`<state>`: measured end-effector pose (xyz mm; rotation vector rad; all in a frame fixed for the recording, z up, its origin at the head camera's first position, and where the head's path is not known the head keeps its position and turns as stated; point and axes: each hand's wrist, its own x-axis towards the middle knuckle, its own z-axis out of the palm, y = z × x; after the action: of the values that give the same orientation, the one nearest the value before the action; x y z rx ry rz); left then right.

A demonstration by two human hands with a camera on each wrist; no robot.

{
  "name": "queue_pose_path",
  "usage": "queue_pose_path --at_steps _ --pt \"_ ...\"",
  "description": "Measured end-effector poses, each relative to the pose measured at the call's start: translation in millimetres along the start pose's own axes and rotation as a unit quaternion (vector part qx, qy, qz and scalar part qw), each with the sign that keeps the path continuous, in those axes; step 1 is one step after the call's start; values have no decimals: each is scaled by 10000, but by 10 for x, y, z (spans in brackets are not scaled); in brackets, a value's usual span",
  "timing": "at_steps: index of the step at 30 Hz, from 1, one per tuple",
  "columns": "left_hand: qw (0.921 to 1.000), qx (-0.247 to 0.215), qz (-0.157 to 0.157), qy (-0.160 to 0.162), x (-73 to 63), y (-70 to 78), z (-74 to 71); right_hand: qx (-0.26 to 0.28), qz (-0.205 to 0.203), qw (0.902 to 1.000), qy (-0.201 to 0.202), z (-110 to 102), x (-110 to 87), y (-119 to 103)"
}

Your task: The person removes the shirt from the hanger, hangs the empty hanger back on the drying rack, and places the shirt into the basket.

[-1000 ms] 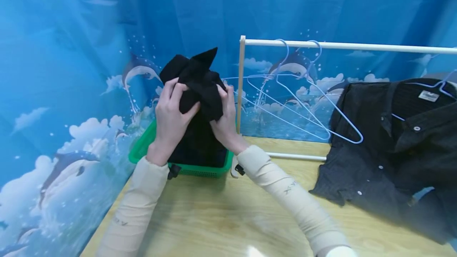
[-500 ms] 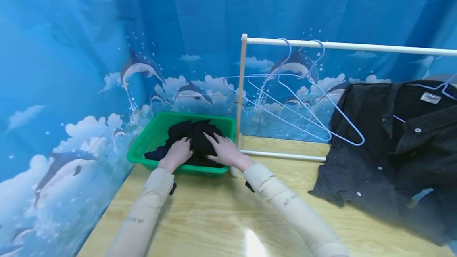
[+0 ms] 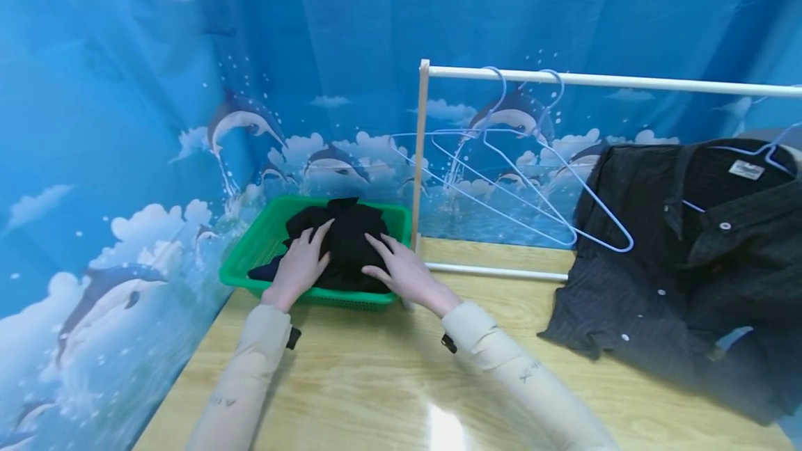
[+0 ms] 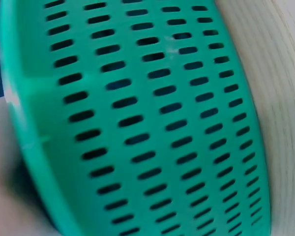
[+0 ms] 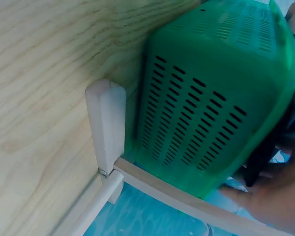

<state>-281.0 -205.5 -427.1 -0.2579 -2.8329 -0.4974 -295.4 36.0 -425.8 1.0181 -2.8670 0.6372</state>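
A bunched black garment lies in the green plastic basket on the table. My left hand reaches over the basket's near rim, its spread fingers resting on the left part of the cloth. From the other side, my right hand lays extended, spread fingers on the cloth's right part. A darker navy piece shows at the basket's left, under the left hand. In the left wrist view the basket's slotted wall fills most of the picture. The right wrist view shows the right hand blurred beside the rim.
Right of the basket stands a rack with a white rail and wooden post; its foot is close to the basket. Blue wire hangers and a dark buttoned shirt hang there. A dolphin-print curtain surrounds the wooden table.
The black garment, earlier held up in both hands above the basket, has come down into it. The hands let go, their fingers spreading over the cloth, and then moved slightly apart.
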Motion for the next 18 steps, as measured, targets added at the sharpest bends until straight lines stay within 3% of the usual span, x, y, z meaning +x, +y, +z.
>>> queue_pose_path --at_steps 4,7,14,18 --pt "9965 -72 268 782 -78 18 -96 136 54 9967 797 -52 -46 5" --pt "9890 13 498 1393 -120 71 -156 87 -30 9902 1391 -100 -73 10" --pt "9532 34 893 2887 -137 234 -251 -276 -607 9719 2258 -196 -129 -6" --pt "9391 -108 1077 3263 -148 364 -323 -504 -973 9564 2707 -233 -166 -12"
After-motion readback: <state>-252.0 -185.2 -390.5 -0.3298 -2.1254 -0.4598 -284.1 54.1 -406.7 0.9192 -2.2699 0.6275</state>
